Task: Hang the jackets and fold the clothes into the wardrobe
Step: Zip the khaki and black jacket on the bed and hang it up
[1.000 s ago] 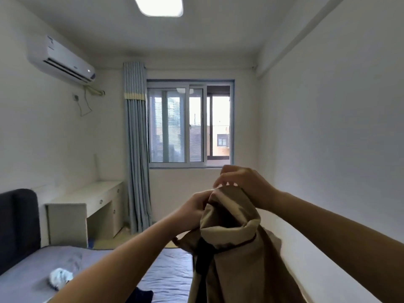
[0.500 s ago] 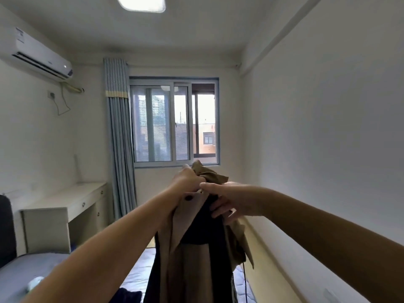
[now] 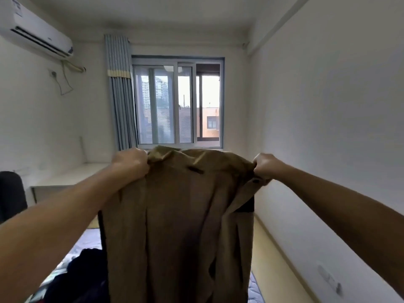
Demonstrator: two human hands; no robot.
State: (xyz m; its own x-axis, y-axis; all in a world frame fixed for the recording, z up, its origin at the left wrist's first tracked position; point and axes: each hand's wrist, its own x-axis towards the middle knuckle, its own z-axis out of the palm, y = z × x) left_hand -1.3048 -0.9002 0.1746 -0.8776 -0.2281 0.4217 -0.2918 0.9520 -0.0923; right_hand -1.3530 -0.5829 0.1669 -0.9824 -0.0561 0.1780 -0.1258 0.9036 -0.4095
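Note:
A tan jacket [image 3: 179,226] with dark lining hangs spread out in front of me, held up at chest height. My left hand [image 3: 130,164] grips its top left shoulder. My right hand [image 3: 265,166] grips the top right shoulder, next to a dark button. The jacket's back faces me and its lower part runs out of the frame. No wardrobe or hanger is in view.
A bed [image 3: 87,241] with a grey cover lies below, with dark clothes [image 3: 83,274] heaped on it. A white desk [image 3: 65,178] stands at the left wall, a dark headboard [image 3: 11,193] at far left. Ahead are a window [image 3: 177,103] and blue curtain [image 3: 120,92].
My hands were close together on the bunched jacket top. They have moved apart to the shoulders, and the jacket now hangs open and flat.

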